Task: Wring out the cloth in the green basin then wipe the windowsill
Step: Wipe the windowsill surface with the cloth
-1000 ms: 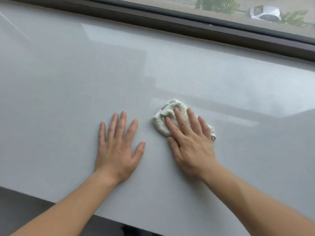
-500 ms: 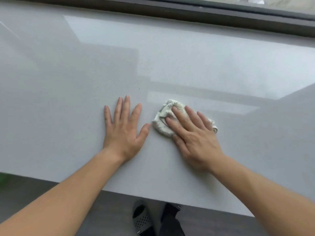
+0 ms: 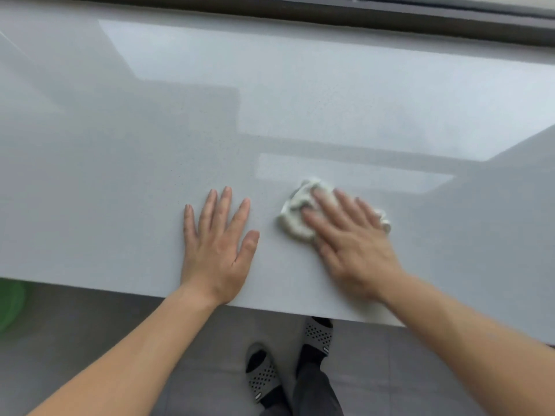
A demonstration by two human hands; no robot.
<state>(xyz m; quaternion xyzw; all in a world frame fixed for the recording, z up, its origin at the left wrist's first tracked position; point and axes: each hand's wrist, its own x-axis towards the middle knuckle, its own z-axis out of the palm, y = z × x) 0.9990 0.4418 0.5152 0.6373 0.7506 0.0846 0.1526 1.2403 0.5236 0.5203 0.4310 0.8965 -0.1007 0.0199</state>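
A crumpled white cloth [image 3: 295, 216] lies on the wide, glossy pale-grey windowsill [image 3: 120, 160]. My right hand [image 3: 351, 244] presses flat on the cloth with straight fingers and looks blurred by motion; part of the cloth shows past its fingertips and at its right side. My left hand [image 3: 217, 241] rests flat on the sill with spread fingers, a short way left of the cloth and apart from it. A sliver of the green basin [image 3: 10, 304] shows on the floor at the far left, below the sill's front edge.
The dark window frame [image 3: 300, 13] runs along the back of the sill. Below the front edge lies grey tiled floor [image 3: 90, 340], where my feet in grey perforated slippers [image 3: 261, 376] stand.
The view has tilted down, so both hands sit nearer the sill's front edge and the floor, slippers and basin show. My right hand with the cloth has slid slightly right, away from my left hand.
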